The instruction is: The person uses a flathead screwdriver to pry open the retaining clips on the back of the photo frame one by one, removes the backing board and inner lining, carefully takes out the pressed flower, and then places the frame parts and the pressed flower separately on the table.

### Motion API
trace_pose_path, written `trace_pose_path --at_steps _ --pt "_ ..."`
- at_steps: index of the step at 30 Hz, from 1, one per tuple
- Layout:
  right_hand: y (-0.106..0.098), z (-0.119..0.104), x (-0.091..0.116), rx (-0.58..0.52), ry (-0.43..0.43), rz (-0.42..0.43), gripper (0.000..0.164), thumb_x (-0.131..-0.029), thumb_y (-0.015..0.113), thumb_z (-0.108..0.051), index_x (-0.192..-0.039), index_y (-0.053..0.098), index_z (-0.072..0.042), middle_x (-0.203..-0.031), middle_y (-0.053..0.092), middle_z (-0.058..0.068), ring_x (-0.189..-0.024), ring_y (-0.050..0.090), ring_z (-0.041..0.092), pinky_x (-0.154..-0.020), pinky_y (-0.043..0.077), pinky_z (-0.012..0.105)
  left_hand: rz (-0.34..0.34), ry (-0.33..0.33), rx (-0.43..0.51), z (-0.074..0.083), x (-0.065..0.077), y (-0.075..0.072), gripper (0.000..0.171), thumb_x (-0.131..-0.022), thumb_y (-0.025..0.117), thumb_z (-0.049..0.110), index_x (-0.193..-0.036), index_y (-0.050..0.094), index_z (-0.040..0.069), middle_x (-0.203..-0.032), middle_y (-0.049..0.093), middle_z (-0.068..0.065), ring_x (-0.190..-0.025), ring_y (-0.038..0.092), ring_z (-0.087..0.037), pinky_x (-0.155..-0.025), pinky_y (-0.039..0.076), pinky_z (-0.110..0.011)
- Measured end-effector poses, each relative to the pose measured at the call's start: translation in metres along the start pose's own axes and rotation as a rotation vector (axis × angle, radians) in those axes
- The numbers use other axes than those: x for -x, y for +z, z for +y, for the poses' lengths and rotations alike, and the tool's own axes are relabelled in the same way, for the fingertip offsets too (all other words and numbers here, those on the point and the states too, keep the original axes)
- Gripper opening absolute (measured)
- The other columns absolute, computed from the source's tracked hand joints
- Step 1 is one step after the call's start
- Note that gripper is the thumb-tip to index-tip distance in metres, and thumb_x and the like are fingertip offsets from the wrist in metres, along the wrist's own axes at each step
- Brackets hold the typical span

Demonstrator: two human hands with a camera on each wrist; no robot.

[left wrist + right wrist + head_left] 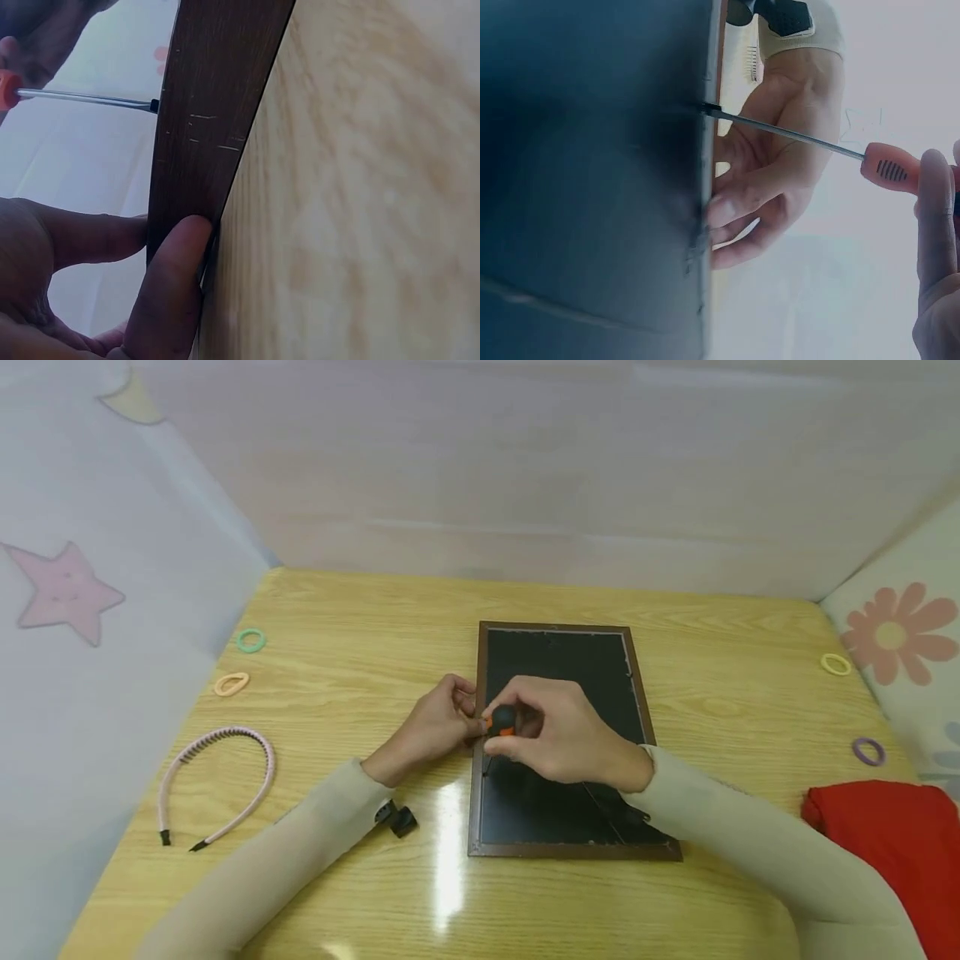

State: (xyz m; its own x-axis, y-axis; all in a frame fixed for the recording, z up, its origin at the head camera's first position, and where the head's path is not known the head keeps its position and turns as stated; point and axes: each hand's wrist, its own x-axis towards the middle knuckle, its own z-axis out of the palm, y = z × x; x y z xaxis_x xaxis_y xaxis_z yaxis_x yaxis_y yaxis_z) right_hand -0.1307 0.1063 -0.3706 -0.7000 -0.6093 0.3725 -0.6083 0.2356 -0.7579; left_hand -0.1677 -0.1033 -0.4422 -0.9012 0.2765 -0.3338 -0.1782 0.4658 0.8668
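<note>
A picture frame (555, 660) lies on the table, its black back panel facing up inside a brown border. My right hand (562, 735) grips a screwdriver (502, 720) with an orange and black handle. In the right wrist view the metal shaft (795, 136) leads down to the inner edge of the border, where its tip meets a small dark piece. My left hand (431, 722) pinches the frame's left border. The left wrist view shows one finger (169, 289) against the border's outer side and another digit at its upper edge.
At left lie a pink headband (267, 760), a green ring (251, 641) and an orange ring (231, 684). A yellow ring (836, 664), a purple ring (868, 752) and a red cloth (885, 835) are at right. Printed sheets wall in the table (360, 635).
</note>
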Motion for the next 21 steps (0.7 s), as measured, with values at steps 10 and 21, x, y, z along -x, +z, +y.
trace_pose_path --at_steps 10,21 --pt "-0.012 0.005 0.029 0.003 0.077 0.053 0.029 -0.082 0.084 -0.007 -0.106 0.068 -0.007 -0.091 0.072 0.008 -0.063 0.066 0.003 -0.057 0.06 0.023 -0.003 -0.02 -0.011 0.0 0.001 0.0 0.055 -0.089 0.076 0.012 -0.134 0.046 0.011 -0.113 0.054 -0.011 -0.075 0.068 -0.021 -0.062 0.064 -0.032" --pt "-0.023 0.013 0.038 0.136 -0.025 0.011 0.036 -0.074 0.089 -0.009 -0.101 0.067 -0.012 -0.091 0.073 0.002 -0.059 0.05 -0.001 -0.053 0.052 0.019 -0.013 -0.019 0.02 0.004 0.001 0.002 0.054 -0.089 0.075 0.011 -0.135 0.045 0.012 -0.114 0.053 -0.011 -0.075 0.068 -0.022 -0.062 0.064 -0.035"
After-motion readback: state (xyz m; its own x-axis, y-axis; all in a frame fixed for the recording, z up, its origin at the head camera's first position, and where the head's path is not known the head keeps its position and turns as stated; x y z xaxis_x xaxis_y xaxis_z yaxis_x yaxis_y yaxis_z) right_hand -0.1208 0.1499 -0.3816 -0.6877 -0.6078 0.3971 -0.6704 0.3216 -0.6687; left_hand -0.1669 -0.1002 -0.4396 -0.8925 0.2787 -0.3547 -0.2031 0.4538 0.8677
